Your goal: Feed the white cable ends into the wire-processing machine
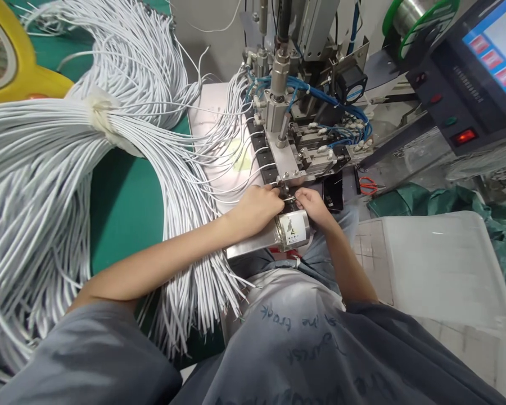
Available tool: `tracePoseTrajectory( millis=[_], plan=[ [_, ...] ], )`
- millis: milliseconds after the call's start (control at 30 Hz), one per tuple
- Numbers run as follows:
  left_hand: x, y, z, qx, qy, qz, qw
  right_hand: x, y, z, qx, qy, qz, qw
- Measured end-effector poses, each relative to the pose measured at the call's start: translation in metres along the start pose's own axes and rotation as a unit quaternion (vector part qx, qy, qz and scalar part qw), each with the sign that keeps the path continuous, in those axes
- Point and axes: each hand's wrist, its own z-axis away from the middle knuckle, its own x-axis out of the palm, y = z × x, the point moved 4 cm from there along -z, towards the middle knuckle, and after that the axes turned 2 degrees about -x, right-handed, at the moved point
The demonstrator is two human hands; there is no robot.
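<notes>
My left hand (pixel 259 209) is closed at the front of the machine (pixel 280 154), its fingers curled round a white wire (pixel 287 198) whose end pokes out toward the right. Opposite it, my right hand (pixel 314 206) pinches at a tiny part by that wire end; what is between those fingertips is too small to make out. Just below both hands sits a metal cylinder with a white label (pixel 294 228). Several white wires run from the machine's black clamp row (pixel 259 143) back to a large tied bundle of white wires (pixel 152 129) on the left.
The bundle lies on a green mat (pixel 124 208), near a yellow tape dispenser (pixel 29 76). To the right are a control panel with a screen (pixel 468 73), a solder wire spool (pixel 417 19), red-handled scissors (pixel 367 185), a dark phone-like slab (pixel 333 194) and a translucent plastic bin (pixel 442 264).
</notes>
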Motion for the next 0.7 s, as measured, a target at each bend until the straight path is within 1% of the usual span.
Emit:
tracePoseTrajectory(
  millis=[33, 67, 100, 167, 200, 233, 267, 300, 333, 400, 467, 500, 567, 633, 700],
  plan=[
    [-0.002, 0.001, 0.001, -0.010, -0.008, -0.004, 1.000, -0.002, -0.001, 0.001, -0.011, 0.017, 0.027, 0.999],
    [-0.003, 0.001, 0.003, -0.019, -0.014, -0.005, 1.000, -0.005, -0.004, 0.004, -0.026, 0.047, 0.059, 0.997],
    [-0.003, 0.002, 0.004, -0.027, -0.020, -0.006, 0.999, -0.008, -0.009, 0.010, -0.045, 0.092, 0.092, 0.990],
    [-0.003, 0.002, 0.005, -0.055, -0.033, -0.010, 0.998, -0.010, -0.023, 0.031, -0.089, 0.199, 0.143, 0.965],
    [-0.002, 0.001, 0.005, -0.080, -0.037, -0.014, 0.996, -0.007, -0.030, 0.045, -0.110, 0.243, 0.156, 0.951],
    [-0.002, -0.001, 0.006, -0.110, -0.040, -0.017, 0.993, 0.001, -0.037, 0.059, -0.128, 0.263, 0.161, 0.943],
    [-0.002, -0.003, 0.007, -0.138, -0.042, -0.020, 0.989, 0.012, -0.043, 0.073, -0.145, 0.255, 0.164, 0.942],
    [-0.002, -0.004, 0.007, -0.159, -0.043, -0.019, 0.986, 0.026, -0.047, 0.084, -0.158, 0.227, 0.161, 0.947],
    [-0.001, -0.005, 0.008, -0.169, -0.045, -0.017, 0.984, 0.043, -0.050, 0.093, -0.167, 0.178, 0.156, 0.957],
    [0.000, -0.007, 0.008, -0.172, -0.047, -0.007, 0.984, 0.079, -0.053, 0.103, -0.166, 0.053, 0.130, 0.976],
    [0.001, -0.009, 0.007, -0.173, -0.046, 0.000, 0.984, 0.111, -0.053, 0.103, -0.135, -0.052, 0.099, 0.985],
    [0.002, -0.011, 0.007, -0.174, -0.045, 0.001, 0.984, 0.124, -0.052, 0.100, -0.112, -0.083, 0.092, 0.986],
    [0.002, -0.012, 0.006, -0.175, -0.041, 0.001, 0.984, 0.141, -0.053, 0.091, -0.070, -0.111, 0.104, 0.986],
    [0.001, -0.013, 0.006, -0.172, -0.037, 0.001, 0.984, 0.151, -0.055, 0.082, -0.044, -0.110, 0.116, 0.986],
    [0.000, -0.013, 0.007, -0.169, -0.035, 0.001, 0.985, 0.155, -0.055, 0.075, -0.027, -0.099, 0.103, 0.989]
  ],
)
